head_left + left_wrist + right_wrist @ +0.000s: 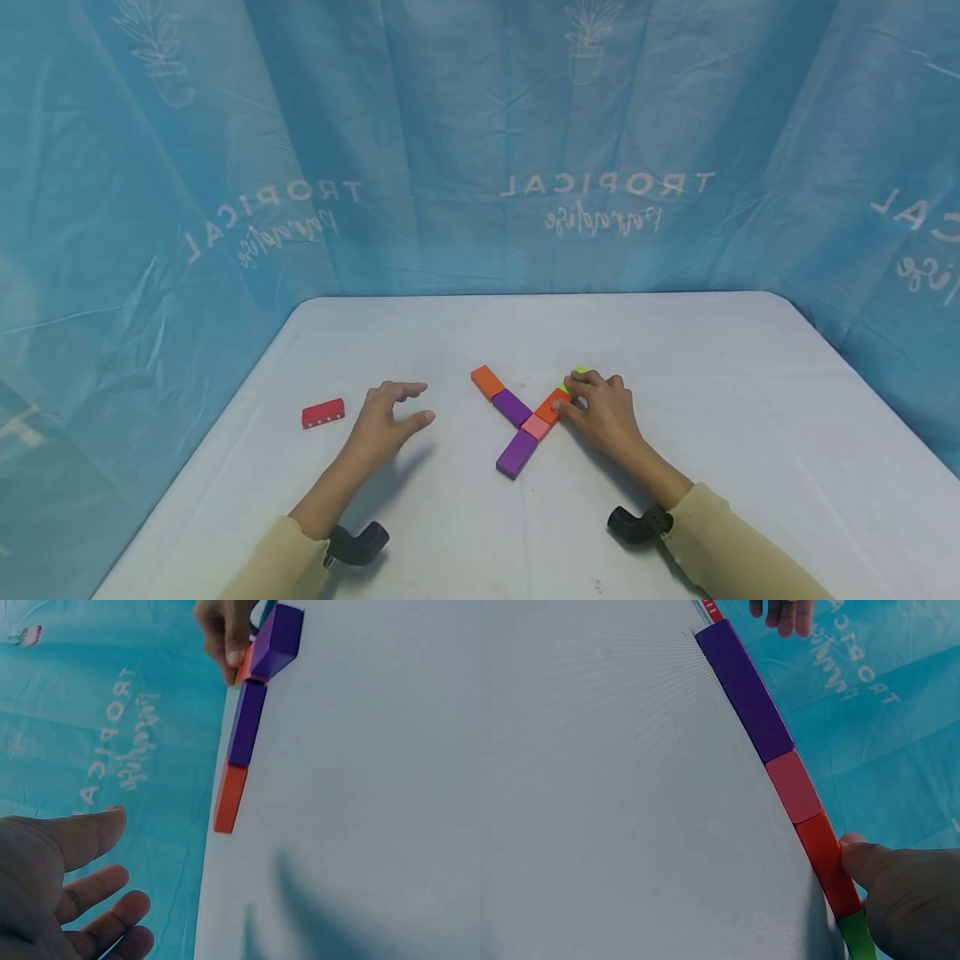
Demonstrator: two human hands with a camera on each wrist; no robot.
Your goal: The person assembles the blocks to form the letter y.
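Note:
Flat coloured blocks form a Y on the white table. An orange block [487,382] and a purple block [512,408] make the left arm, meeting a pink block [536,427]. A second purple block [517,454] is the stem. Up the right arm run another orange block [829,865] and a green block [857,935]. My right hand [606,415] pinches at the green block, its thumb against the orange block's side; the fingers partly hide the green. My left hand [384,423] hovers left of the Y, thumb and fingers apart, holding nothing.
A red block [323,413] with white dots on its side, like a domino, lies left of my left hand. A blue printed curtain [450,150] hangs behind the table [712,375]. Each wrist wears a black camera mount [358,544].

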